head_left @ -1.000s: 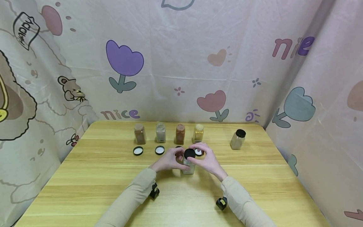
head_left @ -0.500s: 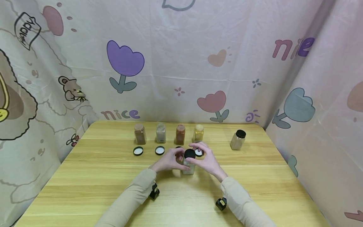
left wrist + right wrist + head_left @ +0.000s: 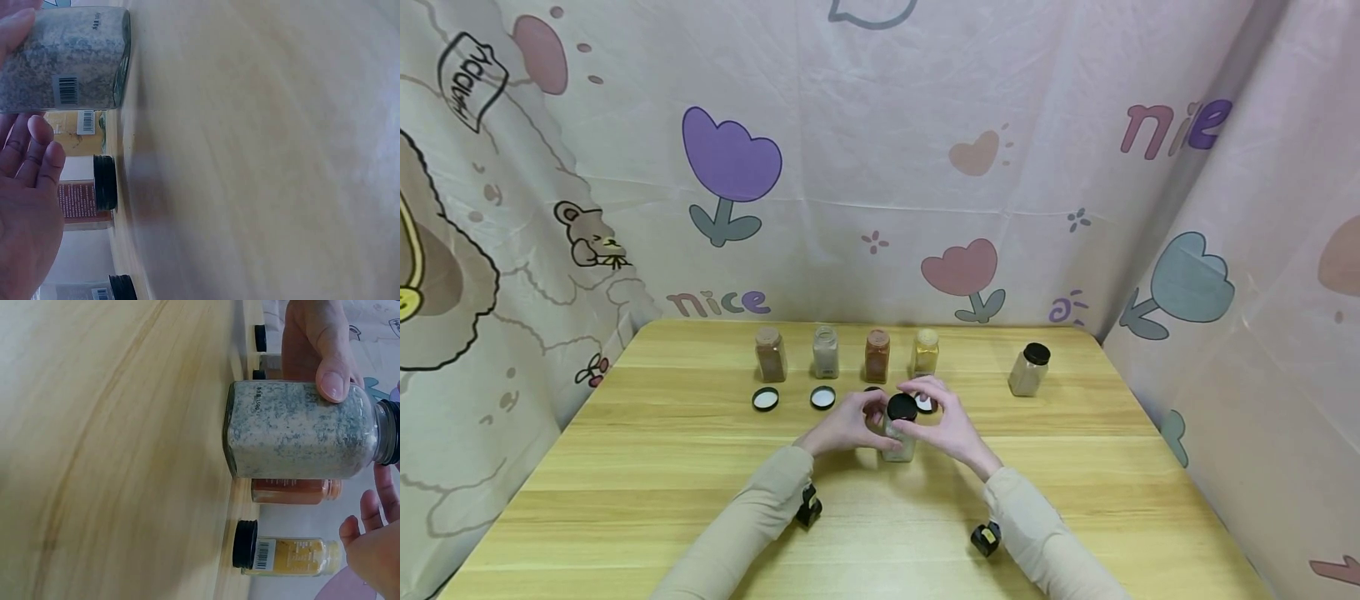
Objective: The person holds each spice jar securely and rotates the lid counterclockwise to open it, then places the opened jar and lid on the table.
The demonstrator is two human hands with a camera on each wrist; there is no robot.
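Observation:
A clear glass spice jar (image 3: 898, 448) with a speckled grey-white filling stands upright in front of the person, a black lid (image 3: 902, 407) on its neck. The left hand (image 3: 847, 423) grips the body from the left, its thumb on the near face; in the right wrist view that thumb presses the glass jar (image 3: 300, 428). The right hand (image 3: 951, 423) has thumb and fingers curled about the black lid. In the left wrist view the jar (image 3: 69, 56) shows a barcode label, its base close to the tabletop.
Behind stand lidless jars: brown (image 3: 771, 357), grey-white (image 3: 825, 354), red-brown (image 3: 877, 357) and yellow (image 3: 925, 353). Black lids lie before them, such as the left lid (image 3: 765, 399). A black-capped jar (image 3: 1028, 371) stands at right on the wooden table (image 3: 662, 467). A printed curtain (image 3: 850, 150) surrounds it.
The right hand's thumb and fingers shift slightly at the black lid. The left hand and the jar keep their place.

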